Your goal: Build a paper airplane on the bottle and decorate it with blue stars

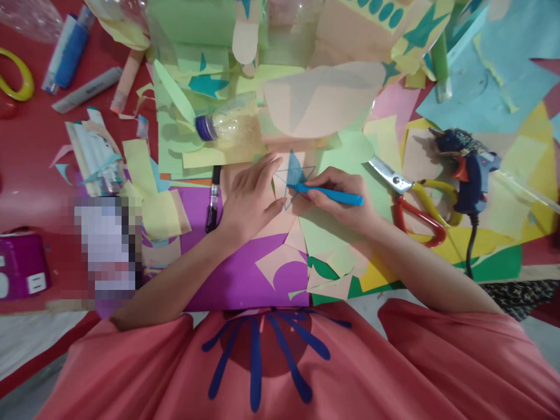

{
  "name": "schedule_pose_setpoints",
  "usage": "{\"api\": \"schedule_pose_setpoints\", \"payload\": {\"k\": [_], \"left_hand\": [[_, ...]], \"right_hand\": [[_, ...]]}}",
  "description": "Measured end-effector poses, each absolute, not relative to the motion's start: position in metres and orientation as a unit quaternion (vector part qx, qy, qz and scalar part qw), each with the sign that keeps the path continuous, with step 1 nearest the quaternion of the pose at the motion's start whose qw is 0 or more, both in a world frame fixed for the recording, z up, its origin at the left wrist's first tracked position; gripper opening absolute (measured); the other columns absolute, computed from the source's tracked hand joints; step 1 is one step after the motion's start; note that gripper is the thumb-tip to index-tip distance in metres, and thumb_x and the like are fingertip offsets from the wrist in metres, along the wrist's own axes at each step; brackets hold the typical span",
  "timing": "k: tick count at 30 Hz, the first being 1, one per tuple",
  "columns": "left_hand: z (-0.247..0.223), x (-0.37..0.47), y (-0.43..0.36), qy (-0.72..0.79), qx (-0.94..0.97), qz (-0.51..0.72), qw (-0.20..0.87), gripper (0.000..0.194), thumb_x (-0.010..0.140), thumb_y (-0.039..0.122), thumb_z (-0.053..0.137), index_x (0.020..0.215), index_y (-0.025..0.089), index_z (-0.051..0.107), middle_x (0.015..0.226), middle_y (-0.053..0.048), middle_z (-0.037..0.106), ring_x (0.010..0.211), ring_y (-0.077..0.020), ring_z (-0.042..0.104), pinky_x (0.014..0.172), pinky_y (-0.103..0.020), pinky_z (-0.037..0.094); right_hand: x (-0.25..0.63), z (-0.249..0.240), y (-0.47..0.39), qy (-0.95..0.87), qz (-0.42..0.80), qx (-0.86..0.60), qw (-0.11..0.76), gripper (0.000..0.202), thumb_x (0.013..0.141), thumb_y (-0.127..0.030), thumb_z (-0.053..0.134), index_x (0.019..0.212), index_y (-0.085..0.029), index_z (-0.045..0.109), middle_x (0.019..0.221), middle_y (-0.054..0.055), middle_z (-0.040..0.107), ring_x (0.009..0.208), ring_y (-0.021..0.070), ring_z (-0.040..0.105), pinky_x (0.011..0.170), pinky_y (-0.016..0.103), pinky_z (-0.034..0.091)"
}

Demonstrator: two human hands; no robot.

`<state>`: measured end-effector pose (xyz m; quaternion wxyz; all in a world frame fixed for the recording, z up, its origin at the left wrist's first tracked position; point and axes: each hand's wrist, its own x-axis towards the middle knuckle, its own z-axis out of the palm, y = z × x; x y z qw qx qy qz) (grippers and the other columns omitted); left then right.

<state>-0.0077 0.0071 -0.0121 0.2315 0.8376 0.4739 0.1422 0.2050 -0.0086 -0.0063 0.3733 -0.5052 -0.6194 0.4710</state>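
Observation:
My right hand is closed around a blue felt-tip marker, its tip down on a small piece of peach paper. On that paper a star outline is drawn in blue, partly coloured in at its upper point and centre. With fingers stretched out, my left hand lies flat at the left edge of the star paper. A black pen lies just left of that hand. Above it, a clear plastic bottle with a purple cap rests on its side.
Scissors with red and yellow handles and a blue glue gun lie to the right. Coloured paper sheets and scraps cover the middle. At left are markers, glue sticks, a blurred-out phone-like object and a purple box.

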Motion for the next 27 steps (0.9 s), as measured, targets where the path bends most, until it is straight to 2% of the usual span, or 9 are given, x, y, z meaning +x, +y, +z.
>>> {"api": "schedule_pose_setpoints", "payload": {"k": [5, 13, 17, 20, 27], "left_hand": [[-0.0125, -0.0099, 0.008, 0.461, 0.843, 0.153, 0.23, 0.054, 0.09, 0.024, 0.045, 0.142, 0.019, 0.033, 0.154, -0.012, 0.041, 0.142, -0.023, 0.04, 0.114, -0.04, 0.036], [-0.0125, -0.0088, 0.0093, 0.473, 0.836, 0.147, 0.236, 0.055, 0.089, 0.027, 0.046, 0.142, 0.018, 0.034, 0.153, -0.013, 0.042, 0.139, -0.0258, 0.043, 0.112, -0.042, 0.037], [-0.0106, -0.0079, 0.0092, 0.477, 0.833, 0.141, 0.244, 0.056, 0.088, 0.026, 0.046, 0.143, 0.02, 0.034, 0.154, -0.012, 0.04, 0.14, -0.0257, 0.042, 0.113, -0.043, 0.037], [-0.0088, -0.0071, 0.0093, 0.485, 0.827, 0.142, 0.246, 0.054, 0.088, 0.025, 0.045, 0.142, 0.024, 0.036, 0.154, -0.008, 0.042, 0.139, -0.0245, 0.043, 0.113, -0.044, 0.037], [-0.0086, -0.0062, 0.0092, 0.486, 0.828, 0.136, 0.244, 0.055, 0.087, 0.024, 0.046, 0.141, 0.022, 0.036, 0.154, -0.009, 0.042, 0.14, -0.0247, 0.042, 0.114, -0.043, 0.037]], "right_hand": [[0.2063, -0.007, -0.0086, -0.625, 0.47, -0.508, 0.36, 0.02, 0.082, -0.039, 0.067, 0.078, -0.02, 0.064, 0.066, -0.001, 0.063, 0.057, 0.0098, 0.052, 0.054, 0.026, 0.04], [0.2071, -0.007, -0.0098, -0.639, 0.486, -0.48, 0.354, 0.028, 0.083, -0.047, 0.066, 0.076, -0.02, 0.064, 0.069, 0.001, 0.065, 0.06, 0.0118, 0.057, 0.057, 0.026, 0.044], [0.2073, -0.0036, -0.0107, -0.646, 0.507, -0.452, 0.348, 0.026, 0.085, -0.044, 0.064, 0.077, -0.02, 0.065, 0.074, 0.002, 0.069, 0.063, 0.0117, 0.06, 0.058, 0.026, 0.046], [0.2072, -0.0013, -0.0101, -0.658, 0.503, -0.446, 0.34, 0.024, 0.084, -0.041, 0.065, 0.075, -0.019, 0.066, 0.07, 0.001, 0.067, 0.059, 0.01, 0.056, 0.055, 0.024, 0.044], [0.2089, 0.0008, -0.0087, -0.672, 0.513, -0.427, 0.32, 0.023, 0.083, -0.039, 0.067, 0.075, -0.017, 0.067, 0.068, 0.001, 0.065, 0.056, 0.0088, 0.053, 0.054, 0.023, 0.043]]}}
